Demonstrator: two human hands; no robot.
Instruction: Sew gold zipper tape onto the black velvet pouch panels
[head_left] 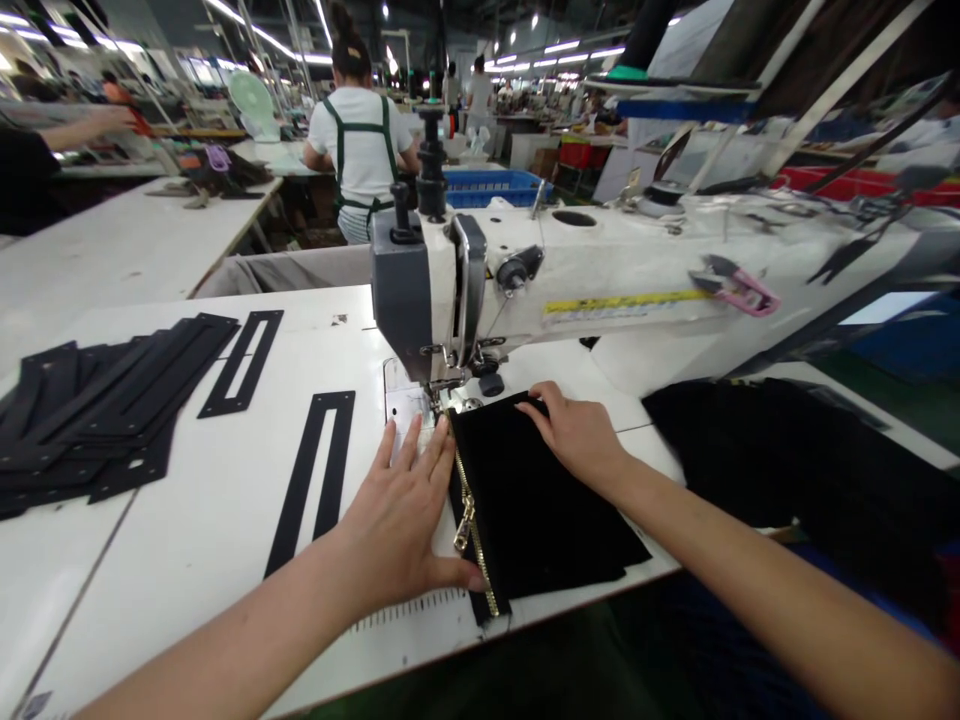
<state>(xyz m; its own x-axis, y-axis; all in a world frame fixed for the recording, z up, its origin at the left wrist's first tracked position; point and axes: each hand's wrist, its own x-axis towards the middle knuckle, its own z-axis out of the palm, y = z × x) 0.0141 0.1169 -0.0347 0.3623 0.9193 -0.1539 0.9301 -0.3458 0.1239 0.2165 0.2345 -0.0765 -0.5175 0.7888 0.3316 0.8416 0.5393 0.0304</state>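
Observation:
A black fabric piece lies on the sewing machine table, its far edge close to the presser foot. Along its left side runs a gold-toothed zipper with a gold slider and pull. My left hand rests flat with fingers spread, fingertips beside the presser foot and thumb on the zipper's near part. At the upper right edge of the fabric, my right hand pinches it between thumb and fingers. The sewing machine stands over the fabric's far end.
Black slotted strips are piled at the left, with two single strips nearer my left hand. More black fabric lies at the right. Pink-handled snips sit on the machine arm. A co-worker is beyond, near a blue crate.

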